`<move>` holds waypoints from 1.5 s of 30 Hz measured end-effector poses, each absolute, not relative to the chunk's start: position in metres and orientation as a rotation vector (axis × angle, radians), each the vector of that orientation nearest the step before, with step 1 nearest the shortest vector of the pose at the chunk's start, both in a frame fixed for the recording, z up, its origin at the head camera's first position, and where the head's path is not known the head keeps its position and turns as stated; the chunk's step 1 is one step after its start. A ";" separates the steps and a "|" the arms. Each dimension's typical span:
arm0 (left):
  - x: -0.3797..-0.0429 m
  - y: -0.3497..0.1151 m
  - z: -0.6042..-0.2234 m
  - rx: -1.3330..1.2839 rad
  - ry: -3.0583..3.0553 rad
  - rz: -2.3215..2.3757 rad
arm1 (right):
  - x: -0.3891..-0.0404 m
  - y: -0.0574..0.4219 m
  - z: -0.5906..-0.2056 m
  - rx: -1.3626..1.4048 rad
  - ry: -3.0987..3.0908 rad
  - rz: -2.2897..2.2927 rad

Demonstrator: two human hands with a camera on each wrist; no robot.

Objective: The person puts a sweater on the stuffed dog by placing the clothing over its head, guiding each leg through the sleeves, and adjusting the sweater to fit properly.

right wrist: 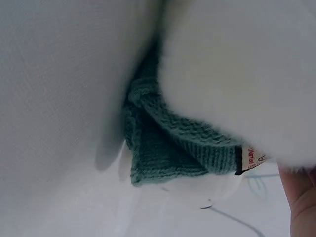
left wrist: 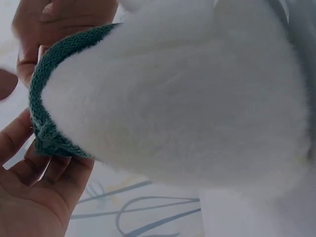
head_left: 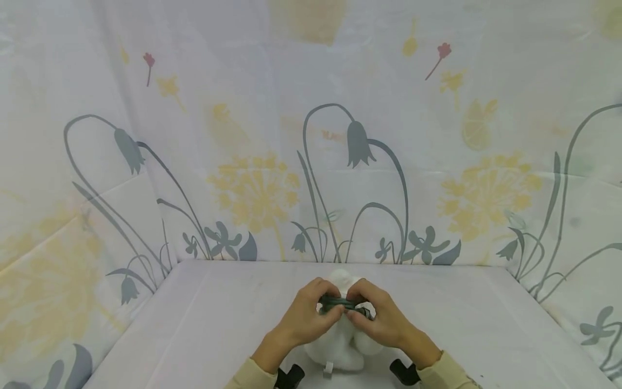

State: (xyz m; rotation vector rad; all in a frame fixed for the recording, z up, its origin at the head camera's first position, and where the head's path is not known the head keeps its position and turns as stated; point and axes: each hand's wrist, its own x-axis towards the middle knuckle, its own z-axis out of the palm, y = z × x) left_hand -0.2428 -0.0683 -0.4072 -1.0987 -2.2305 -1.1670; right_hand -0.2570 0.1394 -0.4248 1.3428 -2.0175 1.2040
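A white plush toy [head_left: 335, 346] stands on the table with its back towards me. Around its neck runs a dark green knitted scarf [head_left: 347, 303]. My left hand [head_left: 311, 313] pinches the scarf on the left, thumb bent towards the middle. On the right, my right hand [head_left: 381, 316] holds another part of it, and the two thumbs nearly meet. In the left wrist view the scarf [left wrist: 44, 94] curves round the fluffy white toy [left wrist: 173, 89]. A folded flap of scarf [right wrist: 173, 158] with a small label [right wrist: 253, 158] shows in the right wrist view.
A white table [head_left: 209, 308] lies under the toy, and a flower-printed cloth [head_left: 272, 108] hangs behind and at the sides. Black devices [head_left: 290, 376] sit at both wrists. A small white tag [head_left: 328, 369] sticks out low on the toy.
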 end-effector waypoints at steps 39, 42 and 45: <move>-0.241 -0.058 -0.413 -0.740 -2.186 -1.246 | -0.260 0.138 -0.425 1.044 -2.132 1.085; -0.240 -0.057 -0.413 -0.699 -2.201 -1.268 | -0.259 0.140 -0.423 1.045 -2.146 1.073; -0.239 -0.056 -0.414 -0.685 -2.219 -1.227 | -0.258 0.141 -0.422 1.065 -2.182 1.098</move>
